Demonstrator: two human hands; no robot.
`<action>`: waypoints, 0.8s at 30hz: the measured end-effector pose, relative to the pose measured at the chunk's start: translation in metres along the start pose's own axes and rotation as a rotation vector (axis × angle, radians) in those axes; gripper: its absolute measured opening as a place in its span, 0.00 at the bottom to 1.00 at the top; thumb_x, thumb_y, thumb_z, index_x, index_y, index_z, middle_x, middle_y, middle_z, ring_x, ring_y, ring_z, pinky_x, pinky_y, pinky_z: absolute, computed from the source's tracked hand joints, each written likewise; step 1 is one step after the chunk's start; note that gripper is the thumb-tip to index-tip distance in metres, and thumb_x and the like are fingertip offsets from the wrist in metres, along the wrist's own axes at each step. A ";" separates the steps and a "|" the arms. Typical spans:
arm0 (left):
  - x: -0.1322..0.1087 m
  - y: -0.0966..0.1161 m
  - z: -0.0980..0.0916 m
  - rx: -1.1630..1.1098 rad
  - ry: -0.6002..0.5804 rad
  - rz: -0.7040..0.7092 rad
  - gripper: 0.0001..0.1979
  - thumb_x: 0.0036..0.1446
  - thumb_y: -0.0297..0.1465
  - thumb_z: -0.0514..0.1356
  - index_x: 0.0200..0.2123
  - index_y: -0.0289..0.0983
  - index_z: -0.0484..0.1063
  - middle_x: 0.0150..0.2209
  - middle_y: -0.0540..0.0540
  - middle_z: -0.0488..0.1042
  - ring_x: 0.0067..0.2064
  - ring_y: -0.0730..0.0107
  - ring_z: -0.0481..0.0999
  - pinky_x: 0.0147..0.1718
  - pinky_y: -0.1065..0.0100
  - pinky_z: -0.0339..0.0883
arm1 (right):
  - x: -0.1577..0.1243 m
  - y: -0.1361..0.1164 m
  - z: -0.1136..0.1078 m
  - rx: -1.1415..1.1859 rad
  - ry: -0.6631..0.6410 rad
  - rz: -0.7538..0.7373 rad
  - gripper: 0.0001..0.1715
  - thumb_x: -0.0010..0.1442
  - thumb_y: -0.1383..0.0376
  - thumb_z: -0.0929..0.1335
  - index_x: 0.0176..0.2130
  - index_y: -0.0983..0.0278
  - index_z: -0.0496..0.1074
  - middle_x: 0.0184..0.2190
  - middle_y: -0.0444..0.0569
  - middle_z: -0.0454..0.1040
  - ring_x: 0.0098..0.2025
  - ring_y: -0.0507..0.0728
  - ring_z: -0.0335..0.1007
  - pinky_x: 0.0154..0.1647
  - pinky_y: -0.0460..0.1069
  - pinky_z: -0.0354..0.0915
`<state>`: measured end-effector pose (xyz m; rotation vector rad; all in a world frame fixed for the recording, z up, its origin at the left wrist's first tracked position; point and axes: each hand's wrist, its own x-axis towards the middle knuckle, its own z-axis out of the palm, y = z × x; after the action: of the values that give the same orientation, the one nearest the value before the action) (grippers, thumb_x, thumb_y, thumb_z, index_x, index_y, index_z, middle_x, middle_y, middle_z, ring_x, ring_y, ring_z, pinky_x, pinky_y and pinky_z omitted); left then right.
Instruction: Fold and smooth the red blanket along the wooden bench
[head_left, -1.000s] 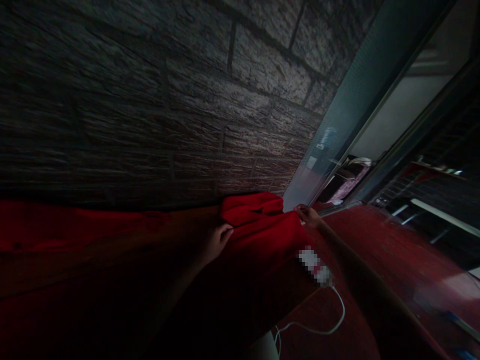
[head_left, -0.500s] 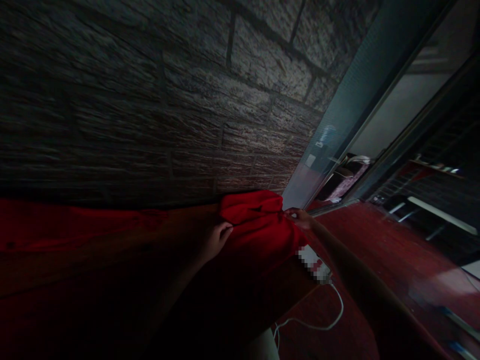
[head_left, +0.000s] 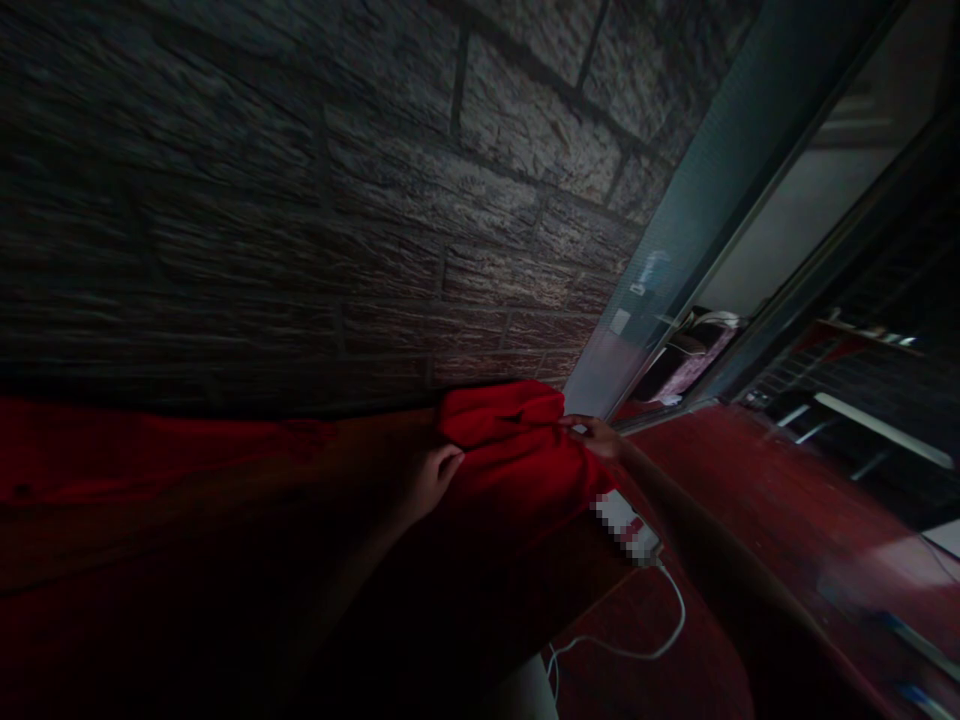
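Note:
A red cloth [head_left: 517, 450], which looks like a garment, lies in folds on a dark wooden table [head_left: 592, 570] against the wall. At its left edge my left hand [head_left: 435, 477] is closed, thumb and fingers pinching the fabric. My right hand [head_left: 596, 437] grips the cloth's right edge between thumb and fingers. The light is dim, so the exact kind of garment cannot be made out. Another red cloth [head_left: 150, 450] stretches along the table at the far left.
A white device [head_left: 630, 528] with a white cable [head_left: 679, 620] sits at the table's right corner. Behind the table rises a stone-block wall [head_left: 390, 200]. To the right are a doorway, a red floor [head_left: 750, 490] and a dark table with a pale edge [head_left: 885, 430].
My right hand has shifted slightly left along the cloth's edge. My left hand and the cloth have barely moved.

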<state>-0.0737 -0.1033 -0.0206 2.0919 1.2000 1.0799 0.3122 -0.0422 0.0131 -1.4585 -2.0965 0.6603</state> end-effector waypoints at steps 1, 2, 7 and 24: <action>0.000 0.000 0.000 0.001 -0.002 0.000 0.17 0.66 0.39 0.50 0.37 0.40 0.77 0.38 0.45 0.81 0.40 0.61 0.80 0.43 0.65 0.68 | -0.001 -0.002 0.001 0.011 -0.012 0.008 0.25 0.60 0.46 0.66 0.43 0.63 0.76 0.44 0.53 0.77 0.46 0.60 0.73 0.44 0.53 0.70; 0.000 0.000 0.000 0.003 -0.004 0.001 0.17 0.66 0.39 0.50 0.37 0.40 0.77 0.38 0.45 0.81 0.40 0.61 0.80 0.43 0.65 0.68 | -0.001 -0.004 0.001 0.016 -0.016 0.016 0.27 0.61 0.45 0.65 0.42 0.63 0.76 0.41 0.52 0.77 0.44 0.59 0.73 0.43 0.52 0.70; 0.000 -0.002 0.001 0.006 0.003 0.005 0.16 0.65 0.38 0.50 0.37 0.40 0.76 0.38 0.45 0.81 0.40 0.61 0.80 0.42 0.65 0.67 | -0.003 -0.014 -0.003 0.000 -0.011 0.023 0.31 0.60 0.41 0.64 0.33 0.65 0.75 0.34 0.49 0.76 0.40 0.56 0.71 0.44 0.51 0.67; 0.000 0.000 0.000 0.038 -0.047 -0.028 0.17 0.66 0.39 0.49 0.38 0.39 0.76 0.39 0.44 0.81 0.41 0.62 0.79 0.43 0.65 0.67 | 0.004 -0.053 -0.010 0.088 -0.209 0.065 0.31 0.51 0.43 0.72 0.39 0.67 0.77 0.35 0.50 0.77 0.34 0.53 0.70 0.36 0.48 0.63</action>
<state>-0.0737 -0.1034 -0.0201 2.1114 1.2324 0.9972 0.2802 -0.0533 0.0553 -1.4692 -2.1505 0.9541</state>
